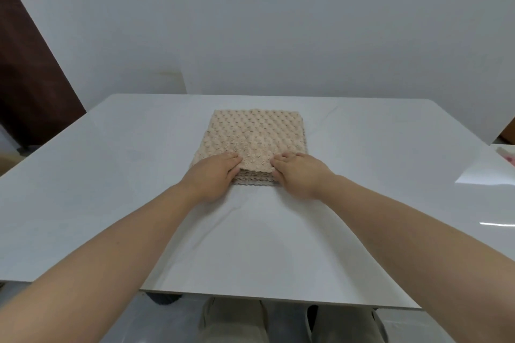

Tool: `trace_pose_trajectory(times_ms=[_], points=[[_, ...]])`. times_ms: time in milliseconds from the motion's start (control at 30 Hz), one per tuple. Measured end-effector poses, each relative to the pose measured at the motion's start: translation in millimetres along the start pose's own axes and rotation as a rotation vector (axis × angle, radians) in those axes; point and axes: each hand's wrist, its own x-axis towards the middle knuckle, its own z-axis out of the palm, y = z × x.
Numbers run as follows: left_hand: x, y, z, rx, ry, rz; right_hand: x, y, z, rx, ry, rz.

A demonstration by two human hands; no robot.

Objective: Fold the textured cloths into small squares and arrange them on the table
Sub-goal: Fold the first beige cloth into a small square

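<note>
A stack of beige textured cloths (252, 135) lies flat in the middle of the white table (111, 175). Several layered edges show at the stack's near side. My left hand (213, 172) rests on the near left corner, fingers pinching the top layer's edge. At the near right corner my right hand (298, 174) grips the same near edge, fingertips on top. Both hands hide the stack's near corners.
A white wall stands behind the table, and a dark brown door (25, 78) is at the far left. Something pink (510, 159) lies at the right edge of view. My knees show below the table's near edge.
</note>
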Motion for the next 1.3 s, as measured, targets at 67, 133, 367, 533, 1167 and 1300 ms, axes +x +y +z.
trace_pose_trajectory(times_ms=[67,133,367,533,1167,1300], points=[[2.3,-2.4,-3.5,-0.034,0.009,-0.014,0.7,0.5,-6.2,-0.019,-0.004,0.000],[4.6,-2.7,-9.1,-0.057,0.071,-0.031,-0.7,-0.9,-16.4,-0.022,0.003,0.020],[14.3,22.4,-42.1,-0.033,0.410,0.035,5.9,-9.1,-36.0,0.071,0.175,0.106],[4.6,49.6,-60.6,-0.052,0.548,0.155,7.9,-8.6,-49.1,0.097,0.276,0.194],[-3.1,54.1,-75.1,-0.473,0.291,-0.144,-19.3,3.7,-69.9,0.417,0.257,0.100],[-6.6,71.4,-80.4,-0.541,0.235,-0.112,-19.9,10.0,-63.9,0.526,0.217,0.155]])
